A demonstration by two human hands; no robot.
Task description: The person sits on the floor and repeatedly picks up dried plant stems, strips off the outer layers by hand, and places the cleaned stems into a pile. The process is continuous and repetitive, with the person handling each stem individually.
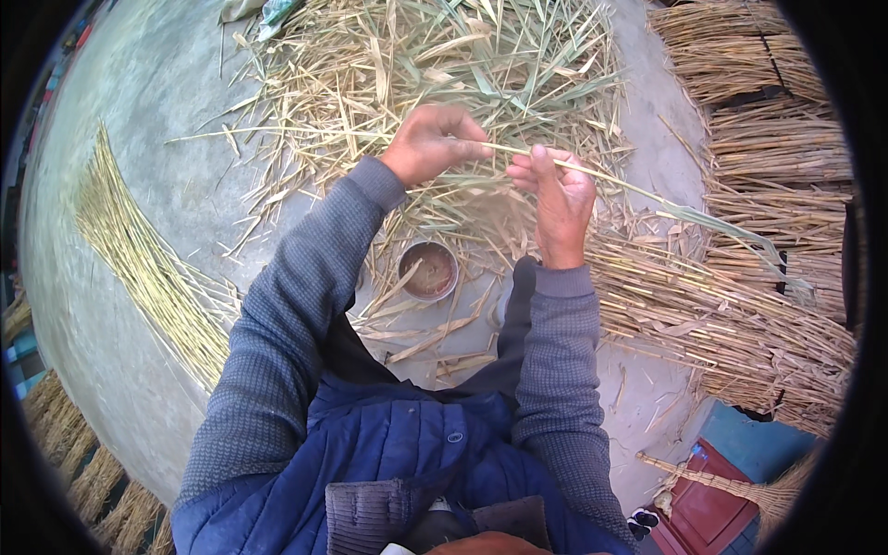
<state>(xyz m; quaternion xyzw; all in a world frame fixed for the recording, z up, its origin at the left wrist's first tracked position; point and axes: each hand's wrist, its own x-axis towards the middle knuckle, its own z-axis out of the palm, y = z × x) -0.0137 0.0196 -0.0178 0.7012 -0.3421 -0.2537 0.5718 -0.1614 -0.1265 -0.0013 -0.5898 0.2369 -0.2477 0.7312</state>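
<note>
A single thin reed stalk (610,178) runs across in front of me, with a green leafy end trailing off to the right. My left hand (438,143) is closed on it, pinching it between the fingertips. Close beside, my right hand (558,199) also grips the stalk between thumb and fingers. Beneath both hands spreads a large heap of dry leaves and stripped husks (444,69). A round metal bowl (429,271) with something brownish inside stands on the floor between my legs.
To the left lies a bundle of peeled pale stalks (153,264) on the grey concrete floor (120,370). A thick pile of unpeeled reeds (731,314) lies at the right, with tied bundles (777,139) behind it. Lower right are a broom (712,481) and a dark red panel (698,509).
</note>
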